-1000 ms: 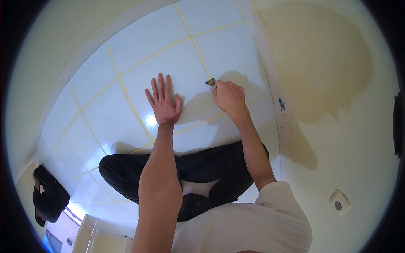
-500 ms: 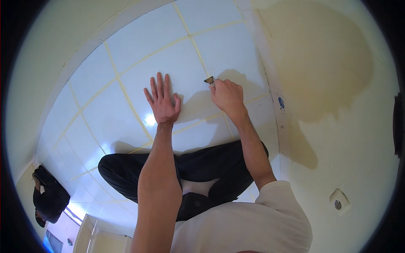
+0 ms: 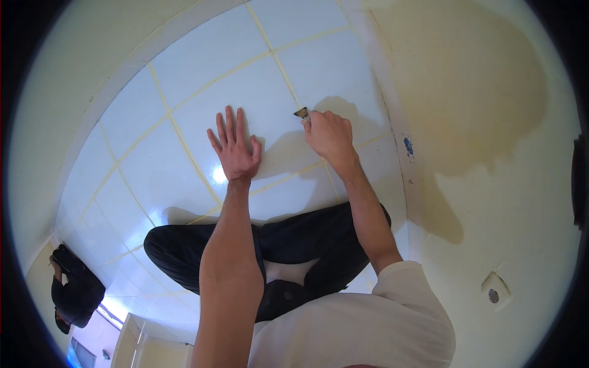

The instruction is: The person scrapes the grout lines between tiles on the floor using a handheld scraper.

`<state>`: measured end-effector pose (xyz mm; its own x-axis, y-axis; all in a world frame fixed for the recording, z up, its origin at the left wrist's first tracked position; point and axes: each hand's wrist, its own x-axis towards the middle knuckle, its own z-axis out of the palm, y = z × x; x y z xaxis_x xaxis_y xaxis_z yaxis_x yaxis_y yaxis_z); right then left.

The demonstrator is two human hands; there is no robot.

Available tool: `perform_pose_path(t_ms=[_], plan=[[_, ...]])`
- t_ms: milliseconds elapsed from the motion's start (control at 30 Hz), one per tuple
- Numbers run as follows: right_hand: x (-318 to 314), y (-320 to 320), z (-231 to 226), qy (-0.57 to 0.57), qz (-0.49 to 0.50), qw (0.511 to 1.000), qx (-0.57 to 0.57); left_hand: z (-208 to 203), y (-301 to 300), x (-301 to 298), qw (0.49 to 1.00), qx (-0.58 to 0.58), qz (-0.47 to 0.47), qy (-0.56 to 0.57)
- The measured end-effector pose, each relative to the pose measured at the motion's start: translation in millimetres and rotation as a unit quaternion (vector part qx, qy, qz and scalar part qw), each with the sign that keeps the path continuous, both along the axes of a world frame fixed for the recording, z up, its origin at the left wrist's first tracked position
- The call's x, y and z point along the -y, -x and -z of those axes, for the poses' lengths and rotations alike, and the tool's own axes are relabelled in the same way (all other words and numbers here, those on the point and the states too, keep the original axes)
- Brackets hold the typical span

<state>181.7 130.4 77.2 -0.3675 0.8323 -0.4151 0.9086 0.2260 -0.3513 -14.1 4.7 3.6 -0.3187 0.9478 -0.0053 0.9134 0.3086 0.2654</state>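
A small scraper (image 3: 301, 113) with a broad, stained metal blade is gripped in my right hand (image 3: 329, 133), whose fingers wrap around its handle. The blade meets a yellowish grout line (image 3: 284, 75) between white floor tiles, and its handle is mostly hidden by my fingers. To the left, my left hand (image 3: 237, 149) rests palm down on a glossy tile (image 3: 178, 147), fingers spread and nothing held.
My crossed legs in black trousers (image 3: 307, 230) take up the near floor. A cream wall (image 3: 466, 202) with a square fitting (image 3: 494, 291) rises at right; another wall (image 3: 58, 122) curves along the left. Another person in black (image 3: 78, 288) crouches at far lower left.
The scraper and my right hand have shifted very slightly away from me, along the grout line. My left hand stays flat on the tile.
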Motion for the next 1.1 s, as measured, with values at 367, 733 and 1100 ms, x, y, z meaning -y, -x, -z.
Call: perform_pose_path(t_ms=[367,733,1100], plan=[[0.0,-2.5,1.2,0.013,-0.005,1.0,0.003,4.1,-1.5,0.9,1.0,-0.004,0.001,-0.003],[-2.0,-2.6,4.5,0.011,-0.006,1.0,-0.002,4.8,0.1,1.8,1.0,-0.008,0.002,-0.006],[-4.6,-2.5,0.9,0.033,-0.007,0.999,-0.001,4.8,-1.1,2.7,1.0,-0.003,0.001,-0.005]])
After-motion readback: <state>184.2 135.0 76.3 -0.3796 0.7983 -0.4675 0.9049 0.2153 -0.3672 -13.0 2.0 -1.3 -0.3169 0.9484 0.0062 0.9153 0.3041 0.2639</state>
